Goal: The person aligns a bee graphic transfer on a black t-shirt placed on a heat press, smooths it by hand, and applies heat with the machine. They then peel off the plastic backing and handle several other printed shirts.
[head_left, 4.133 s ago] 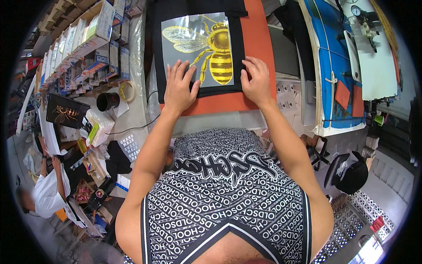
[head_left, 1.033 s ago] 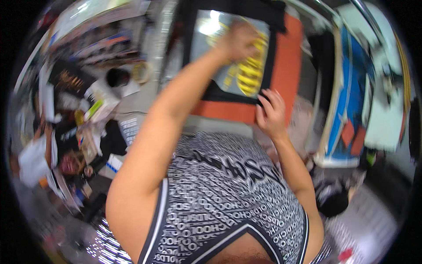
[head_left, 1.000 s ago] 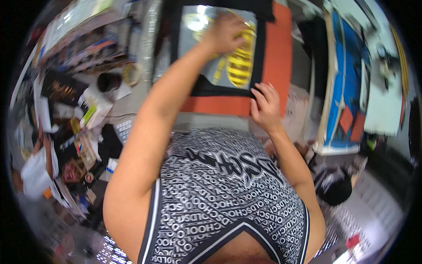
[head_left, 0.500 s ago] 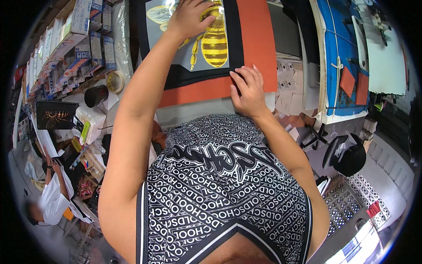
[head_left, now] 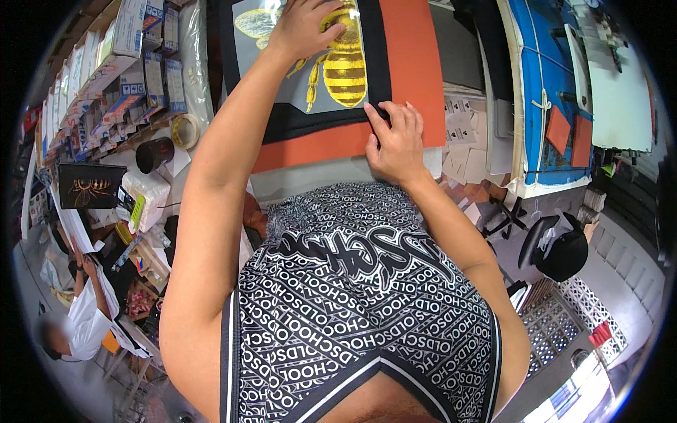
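A clear sheet with a yellow bee print point(head_left: 345, 77) lies on folded black cloth point(head_left: 282, 125), itself over an orange-red pad point(head_left: 416, 56) at the top centre. My left hand point(head_left: 303, 25) rests on the upper part of the sheet with fingers apart, covering some of the bee's body. My right hand point(head_left: 396, 141) is at the lower right, open and slightly bent, its index fingertip at the sheet's corner and the rest over the cloth's edge and pad.
Left: stacked boxes point(head_left: 113, 63), tape roll point(head_left: 185, 131), black mug point(head_left: 151, 154), tablet showing a bee point(head_left: 92, 185), a co-worker point(head_left: 88, 321) in white. Right: blue padded board point(head_left: 536, 63) with orange pieces, pressure gauge point(head_left: 592, 8), black chair point(head_left: 557, 247).
My left hand has gone from the sheet's lower left to its upper part. My right hand left the sheet's right side for the lower corner, edging slightly up and left in the last half second.
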`<state>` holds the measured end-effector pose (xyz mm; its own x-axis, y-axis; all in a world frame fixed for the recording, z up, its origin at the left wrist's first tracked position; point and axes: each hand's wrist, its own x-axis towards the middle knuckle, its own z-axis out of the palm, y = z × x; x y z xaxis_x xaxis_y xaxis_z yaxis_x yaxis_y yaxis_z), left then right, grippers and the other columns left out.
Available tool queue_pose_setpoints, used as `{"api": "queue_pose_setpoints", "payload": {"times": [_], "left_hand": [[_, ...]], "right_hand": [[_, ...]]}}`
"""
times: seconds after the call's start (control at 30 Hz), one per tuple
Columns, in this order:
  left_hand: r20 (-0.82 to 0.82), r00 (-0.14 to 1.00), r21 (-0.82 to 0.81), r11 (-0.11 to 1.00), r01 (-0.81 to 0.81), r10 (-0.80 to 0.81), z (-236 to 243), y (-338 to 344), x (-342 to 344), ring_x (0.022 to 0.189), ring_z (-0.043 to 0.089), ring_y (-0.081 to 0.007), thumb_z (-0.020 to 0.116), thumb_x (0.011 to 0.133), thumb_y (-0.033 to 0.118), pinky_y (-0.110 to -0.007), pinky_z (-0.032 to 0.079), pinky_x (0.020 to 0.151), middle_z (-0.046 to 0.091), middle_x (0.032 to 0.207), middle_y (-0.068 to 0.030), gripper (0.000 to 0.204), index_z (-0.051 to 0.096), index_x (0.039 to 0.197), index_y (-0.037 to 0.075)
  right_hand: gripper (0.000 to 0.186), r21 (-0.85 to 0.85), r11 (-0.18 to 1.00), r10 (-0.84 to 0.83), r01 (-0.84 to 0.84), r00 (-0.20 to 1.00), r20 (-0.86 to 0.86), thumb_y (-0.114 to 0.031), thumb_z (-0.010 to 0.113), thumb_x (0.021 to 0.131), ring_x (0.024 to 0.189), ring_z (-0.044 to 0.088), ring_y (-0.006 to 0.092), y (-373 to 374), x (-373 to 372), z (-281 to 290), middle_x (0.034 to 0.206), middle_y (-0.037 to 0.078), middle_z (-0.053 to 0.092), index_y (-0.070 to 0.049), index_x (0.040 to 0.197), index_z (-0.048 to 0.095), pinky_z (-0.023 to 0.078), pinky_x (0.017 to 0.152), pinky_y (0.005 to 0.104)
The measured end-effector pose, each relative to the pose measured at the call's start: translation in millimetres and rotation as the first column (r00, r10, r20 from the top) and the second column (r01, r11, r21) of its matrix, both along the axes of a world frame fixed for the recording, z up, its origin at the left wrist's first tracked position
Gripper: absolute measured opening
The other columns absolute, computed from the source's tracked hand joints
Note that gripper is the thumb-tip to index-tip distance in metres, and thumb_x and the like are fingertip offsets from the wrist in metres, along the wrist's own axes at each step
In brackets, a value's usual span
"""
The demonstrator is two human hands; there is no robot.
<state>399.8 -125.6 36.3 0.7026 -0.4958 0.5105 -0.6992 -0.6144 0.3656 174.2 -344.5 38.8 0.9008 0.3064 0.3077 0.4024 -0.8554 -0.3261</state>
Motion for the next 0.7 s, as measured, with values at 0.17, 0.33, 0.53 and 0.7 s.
{"api": "queue_pose_setpoints", "payload": {"times": [0.17,0.33,0.53,0.7], "left_hand": [[0.033,0.999,0.03,0.999,-0.016,0.015,-2,0,3,0.125,0.054,-0.0421,0.068,0.086,0.032,-0.055,0.037,0.112,0.062,0.132,-0.02,0.042,0.069,0.121,0.008],[0.039,0.999,0.005,1.0,-0.02,0.02,-2,-1,5,0.124,0.054,-0.0427,0.069,0.085,0.031,-0.054,0.039,0.11,0.062,0.131,-0.0202,0.044,0.069,0.123,0.009],[0.023,1.0,-0.019,1.0,0.007,-0.006,2,-2,3,0.122,0.054,-0.0431,0.07,0.083,0.029,-0.054,0.041,0.107,0.062,0.13,-0.0204,0.045,0.069,0.124,0.011],[0.137,0.988,0.14,0.987,-0.083,0.064,-4,-2,5,0.132,0.053,-0.0329,0.073,0.087,0.035,-0.054,0.033,0.116,0.063,0.136,-0.0078,0.042,0.07,0.123,0.013]], "right_hand": [[0.057,0.003,1.0,-0.011,0.011,1.0,-0.001,-0.02,0.065,0.076,0.119,0.05,0.0342,0,1,-2,0.125,0.015,0.055,-0.011,0.132,0.064,0.031,0.113,0.0545],[0.056,0.014,1.0,-0.024,0.024,1.0,-0.006,-0.02,0.065,0.076,0.119,0.05,0.0345,2,0,1,0.125,0.015,0.055,-0.01,0.131,0.064,0.031,0.113,0.0544],[0.049,0.076,0.997,-0.019,0.019,1.0,-0.002,-0.02,0.067,0.079,0.126,0.049,0.0329,6,10,3,0.133,0.013,0.057,-0.006,0.126,0.066,0.03,0.113,0.0537],[0.044,0.032,0.999,0.029,-0.03,0.999,0.019,-0.023,0.068,0.083,0.133,0.049,0.029,6,24,-1,0.14,0.006,0.059,-0.006,0.124,0.067,0.028,0.114,0.0531]]}}
